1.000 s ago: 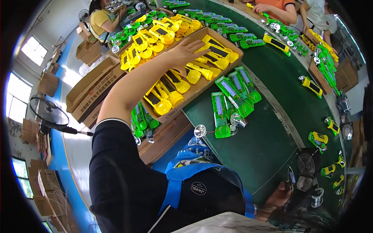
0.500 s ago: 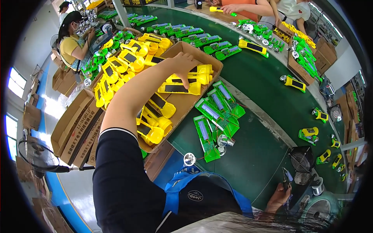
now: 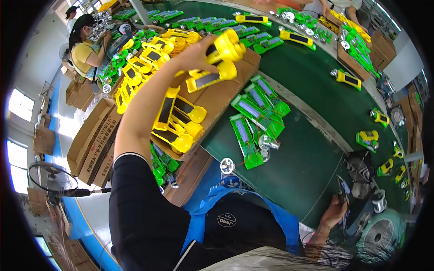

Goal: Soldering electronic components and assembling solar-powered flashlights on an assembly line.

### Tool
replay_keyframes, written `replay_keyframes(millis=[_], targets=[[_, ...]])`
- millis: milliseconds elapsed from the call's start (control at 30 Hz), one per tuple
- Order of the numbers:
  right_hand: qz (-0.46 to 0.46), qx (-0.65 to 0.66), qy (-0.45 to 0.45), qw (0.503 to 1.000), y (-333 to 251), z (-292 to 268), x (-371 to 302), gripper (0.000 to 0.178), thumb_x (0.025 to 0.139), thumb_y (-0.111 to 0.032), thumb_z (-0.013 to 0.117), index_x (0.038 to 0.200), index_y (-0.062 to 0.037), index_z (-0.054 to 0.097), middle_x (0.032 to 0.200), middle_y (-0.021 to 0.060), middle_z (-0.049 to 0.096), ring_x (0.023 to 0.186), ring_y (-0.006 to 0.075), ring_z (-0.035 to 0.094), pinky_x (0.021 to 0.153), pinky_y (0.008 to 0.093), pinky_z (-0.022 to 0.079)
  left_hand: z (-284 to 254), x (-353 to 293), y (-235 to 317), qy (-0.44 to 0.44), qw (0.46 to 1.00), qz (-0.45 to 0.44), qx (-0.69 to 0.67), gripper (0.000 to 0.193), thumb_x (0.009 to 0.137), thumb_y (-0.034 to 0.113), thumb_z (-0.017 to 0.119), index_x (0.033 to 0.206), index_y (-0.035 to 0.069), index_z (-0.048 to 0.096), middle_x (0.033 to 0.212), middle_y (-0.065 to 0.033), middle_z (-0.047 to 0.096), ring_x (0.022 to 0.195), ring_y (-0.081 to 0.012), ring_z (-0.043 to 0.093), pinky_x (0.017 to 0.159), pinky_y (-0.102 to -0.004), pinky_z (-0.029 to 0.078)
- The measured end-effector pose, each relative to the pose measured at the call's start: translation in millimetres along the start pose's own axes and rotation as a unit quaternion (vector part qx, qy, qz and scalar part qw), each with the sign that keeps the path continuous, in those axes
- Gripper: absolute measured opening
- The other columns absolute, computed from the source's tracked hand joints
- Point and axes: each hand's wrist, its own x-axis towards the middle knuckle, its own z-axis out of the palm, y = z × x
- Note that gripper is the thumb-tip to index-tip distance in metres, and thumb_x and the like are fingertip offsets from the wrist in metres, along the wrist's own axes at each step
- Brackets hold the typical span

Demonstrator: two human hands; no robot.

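Note:
My left hand (image 3: pixel 197 56) is closed around several yellow flashlight shells (image 3: pixel 226 49) with dark panels, held up over a cardboard box (image 3: pixel 244 68). More yellow shells (image 3: pixel 181 118) lie in that box, partly hidden by my forearm. To the right of the box, green flashlight halves (image 3: pixel 247 131) with blue cells, thin wires and silver reflectors (image 3: pixel 227 165) lie on the green work surface (image 3: pixel 289 180). At the lower right my right hand (image 3: pixel 333 213) grips a dark slim tool (image 3: pixel 343 189), whose exact kind I cannot make out.
Beside my right hand stand a small black fan (image 3: pixel 358 168), a solder wire spool (image 3: pixel 379 201) and a larger round fan (image 3: pixel 379 235). A green belt (image 3: pixel 316 86) carries flashlight pieces. Co-workers, one in a yellow shirt (image 3: pixel 82 55), sit across and at left.
My left hand has closed on several yellow shells and lifted them from the box. The view has shifted slightly. My right hand still holds its tool.

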Motion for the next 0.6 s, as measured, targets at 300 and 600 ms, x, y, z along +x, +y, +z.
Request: replay_keyframes(millis=[300, 600], targets=[[-0.032, 0.086, 0.072, 0.993, 1.8, 13.6, -4.0, 0.023, 0.094, -0.026, 0.056, 0.104, -0.0053, 0.057, 0.081, 0.0036, 0.053, 0.076, 0.0159, 0.048, 0.092, 0.0363, 0.040, -14.0, 37.6, 194.4, 0.005, 0.963, 0.254, 0.087, 0.094, 0.056, 0.016, 0.086, 0.137, 0.004, 0.042, 0.119, -0.0180, 0.061, 0.108, -0.0318, 0.061, 0.095, -0.0372, 0.047], [-0.054, 0.081, 0.095, 0.991, -23.2, -7.7, -18.8, 0.025, 0.093, -0.028, 0.053, 0.102, -0.0045, 0.054, 0.074, 0.0062, 0.053, 0.073, 0.0181, 0.050, 0.091, 0.0378, 0.042, 233.2, 69.2, 314.7, -0.247, 0.921, 0.280, 0.108, 0.104, 0.055, 0.035, 0.084, 0.140, 0.000, 0.034, 0.135, -0.0198, 0.045, 0.126, -0.0374, 0.043, 0.107, -0.0468, 0.033]])
